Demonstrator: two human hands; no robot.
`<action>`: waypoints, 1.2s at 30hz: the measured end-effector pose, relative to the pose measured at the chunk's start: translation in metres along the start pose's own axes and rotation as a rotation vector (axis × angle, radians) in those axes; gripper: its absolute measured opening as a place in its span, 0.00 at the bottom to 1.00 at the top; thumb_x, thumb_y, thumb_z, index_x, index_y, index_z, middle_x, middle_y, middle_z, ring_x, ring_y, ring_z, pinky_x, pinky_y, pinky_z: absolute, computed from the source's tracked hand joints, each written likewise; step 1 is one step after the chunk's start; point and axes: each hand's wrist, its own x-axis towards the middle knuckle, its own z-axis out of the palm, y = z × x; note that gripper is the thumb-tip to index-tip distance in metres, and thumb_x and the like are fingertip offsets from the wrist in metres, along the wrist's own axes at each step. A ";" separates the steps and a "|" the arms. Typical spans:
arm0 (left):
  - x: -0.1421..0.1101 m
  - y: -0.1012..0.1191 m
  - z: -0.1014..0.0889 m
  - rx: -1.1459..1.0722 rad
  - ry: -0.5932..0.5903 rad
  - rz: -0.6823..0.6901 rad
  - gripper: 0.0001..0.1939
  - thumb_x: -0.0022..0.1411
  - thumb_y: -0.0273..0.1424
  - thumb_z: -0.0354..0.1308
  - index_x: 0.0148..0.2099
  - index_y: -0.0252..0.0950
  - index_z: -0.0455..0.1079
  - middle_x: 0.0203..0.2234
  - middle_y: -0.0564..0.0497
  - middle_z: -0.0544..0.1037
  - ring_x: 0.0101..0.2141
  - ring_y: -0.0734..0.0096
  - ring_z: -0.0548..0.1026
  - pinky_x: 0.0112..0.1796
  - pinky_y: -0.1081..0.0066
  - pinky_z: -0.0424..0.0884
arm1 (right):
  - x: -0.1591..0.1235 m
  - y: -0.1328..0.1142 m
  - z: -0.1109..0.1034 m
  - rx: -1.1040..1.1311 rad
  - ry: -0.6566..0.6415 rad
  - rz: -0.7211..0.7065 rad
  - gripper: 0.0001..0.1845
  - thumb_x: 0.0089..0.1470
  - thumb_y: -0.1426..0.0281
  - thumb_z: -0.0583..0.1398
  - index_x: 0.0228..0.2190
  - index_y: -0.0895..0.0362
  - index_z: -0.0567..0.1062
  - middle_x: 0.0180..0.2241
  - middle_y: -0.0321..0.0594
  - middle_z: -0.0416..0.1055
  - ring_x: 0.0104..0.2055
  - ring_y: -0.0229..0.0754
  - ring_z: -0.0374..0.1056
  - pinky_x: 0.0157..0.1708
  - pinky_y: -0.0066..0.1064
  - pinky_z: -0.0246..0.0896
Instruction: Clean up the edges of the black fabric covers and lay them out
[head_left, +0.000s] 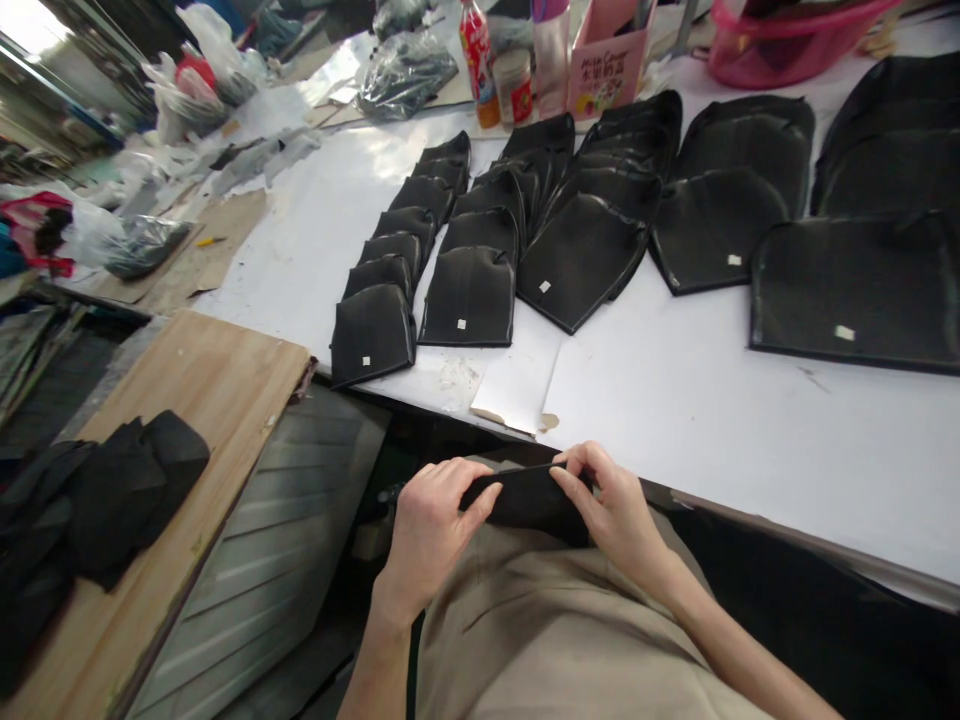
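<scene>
Black fabric piece [529,497] over lap, below tabletop [712,420] near edge. My left hand [431,530], right hand [615,510] both pinched on its ends. Looks soft, light, floppy; I'd hold by edges.

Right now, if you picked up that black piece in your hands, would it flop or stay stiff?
Probably floppy: the black piece sags between the left hand and right hand, which pinch its ends. It looks thin, so likely light. The matching pieces on the table lie flat in overlapping rows, so they seem unlikely to roll or tip.
</scene>
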 end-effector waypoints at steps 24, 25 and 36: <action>0.014 0.006 0.017 -0.399 -0.112 -0.040 0.09 0.66 0.34 0.57 0.40 0.39 0.78 0.32 0.49 0.76 0.34 0.65 0.73 0.38 0.72 0.64 | 0.003 -0.006 -0.007 0.262 -0.162 0.009 0.08 0.61 0.67 0.60 0.29 0.54 0.68 0.36 0.39 0.69 0.39 0.42 0.66 0.39 0.30 0.62; 0.014 0.006 0.017 -0.395 -0.126 -0.037 0.09 0.67 0.34 0.56 0.41 0.39 0.78 0.32 0.49 0.76 0.34 0.66 0.73 0.38 0.72 0.64 | 0.003 -0.007 -0.006 0.273 -0.160 0.011 0.08 0.61 0.67 0.60 0.29 0.54 0.68 0.36 0.39 0.69 0.39 0.41 0.66 0.39 0.30 0.61; 0.018 0.019 0.012 -0.352 -0.128 -0.021 0.10 0.67 0.32 0.53 0.38 0.37 0.75 0.30 0.51 0.72 0.32 0.68 0.69 0.34 0.73 0.63 | 0.001 -0.011 -0.002 0.093 -0.103 -0.073 0.05 0.60 0.73 0.58 0.33 0.53 0.67 0.34 0.37 0.70 0.34 0.40 0.65 0.36 0.30 0.63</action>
